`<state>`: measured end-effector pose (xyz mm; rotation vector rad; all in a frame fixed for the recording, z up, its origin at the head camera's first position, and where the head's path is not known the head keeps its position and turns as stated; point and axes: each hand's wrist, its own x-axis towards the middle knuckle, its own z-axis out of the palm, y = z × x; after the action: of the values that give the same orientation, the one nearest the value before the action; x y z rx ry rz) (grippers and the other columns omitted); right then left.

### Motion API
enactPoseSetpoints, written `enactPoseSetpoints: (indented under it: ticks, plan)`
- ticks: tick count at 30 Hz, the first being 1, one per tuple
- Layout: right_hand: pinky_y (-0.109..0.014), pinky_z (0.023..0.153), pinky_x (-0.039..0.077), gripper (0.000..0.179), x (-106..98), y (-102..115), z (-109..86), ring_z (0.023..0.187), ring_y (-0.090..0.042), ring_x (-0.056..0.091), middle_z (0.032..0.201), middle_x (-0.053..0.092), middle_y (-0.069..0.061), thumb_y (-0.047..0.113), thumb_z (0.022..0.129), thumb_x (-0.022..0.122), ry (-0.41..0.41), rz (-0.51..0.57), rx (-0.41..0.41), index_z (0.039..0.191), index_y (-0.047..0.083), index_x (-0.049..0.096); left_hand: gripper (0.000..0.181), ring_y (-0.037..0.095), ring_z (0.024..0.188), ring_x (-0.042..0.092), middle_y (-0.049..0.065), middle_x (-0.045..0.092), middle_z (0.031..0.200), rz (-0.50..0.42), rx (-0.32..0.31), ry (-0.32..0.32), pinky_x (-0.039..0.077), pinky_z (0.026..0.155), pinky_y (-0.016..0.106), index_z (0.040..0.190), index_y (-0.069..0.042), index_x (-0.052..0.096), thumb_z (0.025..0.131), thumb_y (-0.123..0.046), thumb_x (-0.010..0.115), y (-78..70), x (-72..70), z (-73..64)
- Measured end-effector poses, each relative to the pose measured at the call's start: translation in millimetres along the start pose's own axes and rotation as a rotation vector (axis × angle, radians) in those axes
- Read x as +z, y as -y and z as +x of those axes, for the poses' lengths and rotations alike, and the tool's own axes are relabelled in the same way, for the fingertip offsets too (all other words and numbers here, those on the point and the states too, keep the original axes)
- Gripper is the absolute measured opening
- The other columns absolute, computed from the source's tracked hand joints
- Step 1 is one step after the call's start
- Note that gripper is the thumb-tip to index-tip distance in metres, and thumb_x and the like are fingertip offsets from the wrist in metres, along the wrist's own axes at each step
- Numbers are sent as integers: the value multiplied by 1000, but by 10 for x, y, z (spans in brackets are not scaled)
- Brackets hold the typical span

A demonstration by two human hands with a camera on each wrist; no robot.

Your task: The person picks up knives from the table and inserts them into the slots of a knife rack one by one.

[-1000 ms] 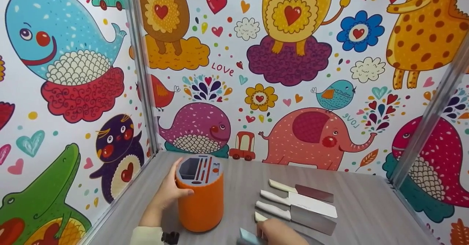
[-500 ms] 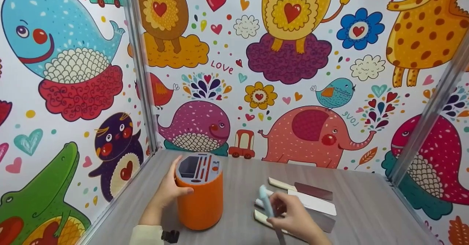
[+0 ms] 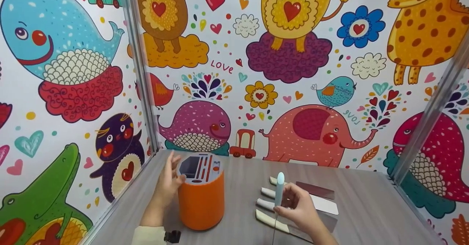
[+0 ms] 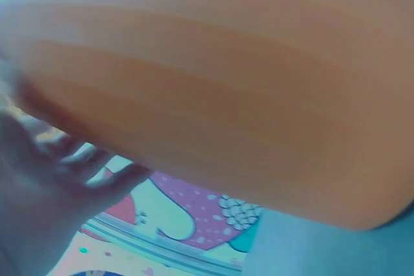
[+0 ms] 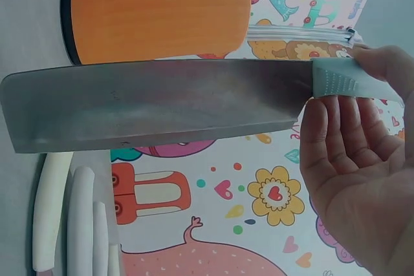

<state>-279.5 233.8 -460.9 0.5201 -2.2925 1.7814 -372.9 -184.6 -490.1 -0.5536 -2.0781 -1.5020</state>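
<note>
An orange knife block [image 3: 201,204] stands upright on the table, its grey slotted top facing up. Beside its upper left edge is my left hand [image 3: 165,186], fingers raised and spread, thumb near the rim. The left wrist view has the block's orange side [image 4: 213,101] large in front of the hand [image 4: 55,192]. My right hand [image 3: 301,206] grips a kitchen knife by its pale blue handle [image 3: 280,186], to the right of the block, handle up and blade down. In the right wrist view the broad, blunt-ended blade [image 5: 162,105] shows whole.
Several knives with whitish handles lie side by side to the right, partly behind my right hand, among them a brown-bladed knife [image 3: 320,190] and a white-bladed one [image 3: 326,204]. Patterned panels [image 3: 227,91] with metal corner strips [image 3: 144,91] enclose the grey table [image 3: 362,197].
My right hand has lifted the blue-handled knife from the table's near edge and turned it upright, blade down. My left hand has loosened from the knife block's side.
</note>
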Motion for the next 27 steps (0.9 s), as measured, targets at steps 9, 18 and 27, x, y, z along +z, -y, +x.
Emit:
enactPoseSetpoints:
  ticks: [9,18,27]
  plan:
    - [-26,73,64,36,97,-15,-21,79,-6,69,90,66,2,-10,78,83,3,45,-52,105,-10,59,47,8,107,68,17,70,114,-82,334,-372,55,96,15,136,10,56,93,-8,65,-678,224,18]
    - [-25,72,64,36,200,16,-19,79,-8,68,91,66,-3,-4,81,86,-10,37,-45,106,-8,62,41,16,95,70,4,72,109,7,427,-124,63,85,27,130,-7,64,93,-21,75,-1283,1037,-220]
    - [-25,70,63,33,282,-8,-45,78,-6,68,88,69,2,-5,80,86,-19,27,-109,105,-4,63,43,12,107,69,2,70,117,-160,209,225,64,93,38,138,-14,62,99,-28,74,-1445,1545,-191]
